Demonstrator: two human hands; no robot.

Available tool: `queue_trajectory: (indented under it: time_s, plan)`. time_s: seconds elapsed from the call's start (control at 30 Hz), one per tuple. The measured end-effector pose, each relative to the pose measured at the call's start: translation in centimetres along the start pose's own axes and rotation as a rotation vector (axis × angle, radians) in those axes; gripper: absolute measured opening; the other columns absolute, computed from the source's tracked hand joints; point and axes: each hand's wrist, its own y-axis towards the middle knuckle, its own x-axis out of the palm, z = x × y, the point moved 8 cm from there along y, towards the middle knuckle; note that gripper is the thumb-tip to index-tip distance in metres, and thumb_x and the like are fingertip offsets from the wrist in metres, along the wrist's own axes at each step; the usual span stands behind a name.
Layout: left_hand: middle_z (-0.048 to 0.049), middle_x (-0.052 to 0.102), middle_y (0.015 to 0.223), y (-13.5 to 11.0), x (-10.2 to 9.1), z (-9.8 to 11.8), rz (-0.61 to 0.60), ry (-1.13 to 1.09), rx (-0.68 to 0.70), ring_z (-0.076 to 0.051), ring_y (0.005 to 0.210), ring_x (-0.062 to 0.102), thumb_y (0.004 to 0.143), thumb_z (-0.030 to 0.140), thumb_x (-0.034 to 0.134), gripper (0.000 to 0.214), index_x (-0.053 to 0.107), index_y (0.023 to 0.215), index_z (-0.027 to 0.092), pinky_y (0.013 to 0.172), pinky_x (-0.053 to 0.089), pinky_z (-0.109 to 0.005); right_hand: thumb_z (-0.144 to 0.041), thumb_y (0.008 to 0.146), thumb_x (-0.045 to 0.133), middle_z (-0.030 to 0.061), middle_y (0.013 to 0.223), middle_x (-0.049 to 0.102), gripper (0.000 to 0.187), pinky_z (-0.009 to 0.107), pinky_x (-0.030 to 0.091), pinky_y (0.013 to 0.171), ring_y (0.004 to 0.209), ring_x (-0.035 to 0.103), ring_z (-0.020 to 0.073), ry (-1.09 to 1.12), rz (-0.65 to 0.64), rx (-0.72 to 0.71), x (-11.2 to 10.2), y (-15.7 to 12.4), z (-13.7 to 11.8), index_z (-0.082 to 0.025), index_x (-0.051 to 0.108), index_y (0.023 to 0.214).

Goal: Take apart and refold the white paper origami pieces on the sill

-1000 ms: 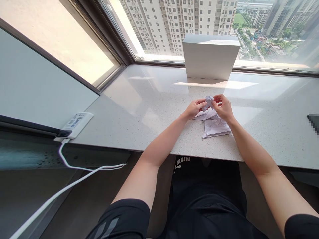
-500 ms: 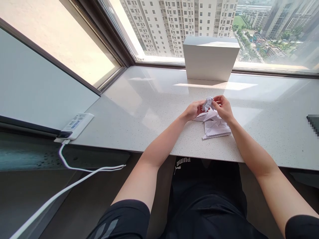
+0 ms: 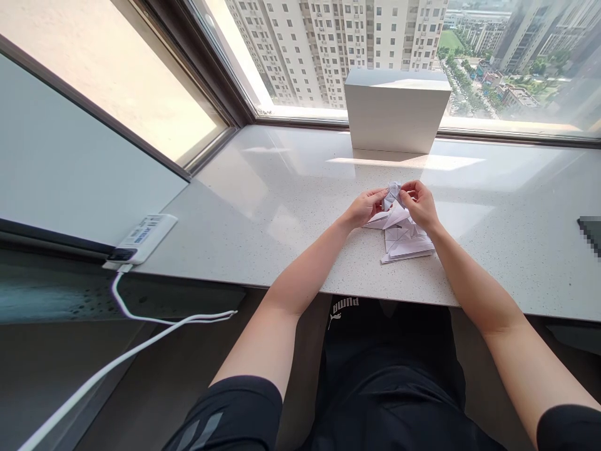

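Note:
Between my two hands, just above the counter, is a small piece of folded white paper (image 3: 392, 193) with several creases and points. My left hand (image 3: 367, 207) pinches its left side between thumb and fingers. On the opposite side, the fingertips of my right hand (image 3: 420, 202) grip the paper's right edge. Beneath both hands lies a loose pile of folded white papers (image 3: 409, 243), some flat and some standing up in folds. Part of that pile is hidden by my hands.
A white box (image 3: 398, 116) stands at the back of the speckled counter (image 3: 263, 219), against the window. On the left edge sits a white power strip (image 3: 145, 238) with a white cable (image 3: 117, 363) hanging down. A dark, blurred object (image 3: 590, 233) lies far right.
The folded paper has turned slightly between my fingers, and its lower points look tucked closer in. Both hands stay in nearly the same place.

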Motion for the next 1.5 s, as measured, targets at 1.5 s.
queue_trajectory:
  time_s: [1.5]
  plan:
    - [-0.0053,0.081,0.089,0.1,-0.4,-0.1,0.035,0.064,0.052,-0.017,0.084,0.074,0.099,0.056,0.103,0.04,0.09,0.098,0.017,0.087,0.059,-0.032,-0.093,0.089,0.086,0.0072,0.112,0.083,0.068,0.042,0.065,0.087,0.101,0.081,0.0267,0.019,-0.02,0.048,0.5,0.0,0.8,-0.029,0.071,0.102]
